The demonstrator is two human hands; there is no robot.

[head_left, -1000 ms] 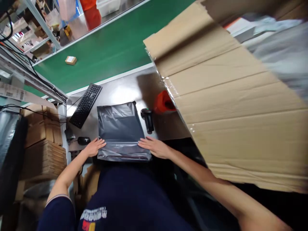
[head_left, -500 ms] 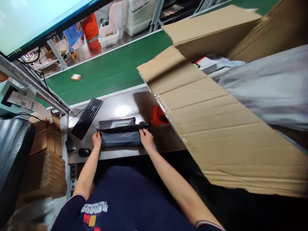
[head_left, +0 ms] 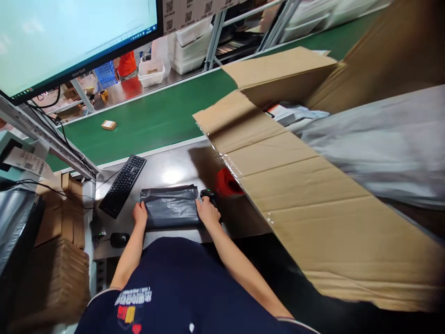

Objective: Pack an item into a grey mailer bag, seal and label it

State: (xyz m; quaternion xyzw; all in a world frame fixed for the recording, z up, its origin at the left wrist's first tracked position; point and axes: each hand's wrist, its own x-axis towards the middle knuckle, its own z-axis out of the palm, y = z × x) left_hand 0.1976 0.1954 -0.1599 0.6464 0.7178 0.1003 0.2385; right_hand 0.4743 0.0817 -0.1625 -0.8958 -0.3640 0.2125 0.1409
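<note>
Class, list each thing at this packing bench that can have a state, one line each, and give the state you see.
Grey mailer bag: folded over, lying flat on the bench.
Left hand: pressed on the bag's left edge.
Right hand: pressed on the bag's right edge.
Monitor: switched on, screen lit.
Big cardboard box: flaps open, grey parcels inside.
Keyboard: untouched.
Mouse: untouched.
Small carton: closed, alone on the green belt.

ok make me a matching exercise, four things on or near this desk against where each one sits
Things:
1. black keyboard
2. grey plastic mailer bag
3. small brown cardboard parcel
4. black computer mouse

Places:
A. on the green conveyor belt
B. between the left hand and right hand
C. at the desk's near left edge
D. left of the bag, lying at an angle

Pairs: 1-D, 2-B, 3-A, 4-C
</note>
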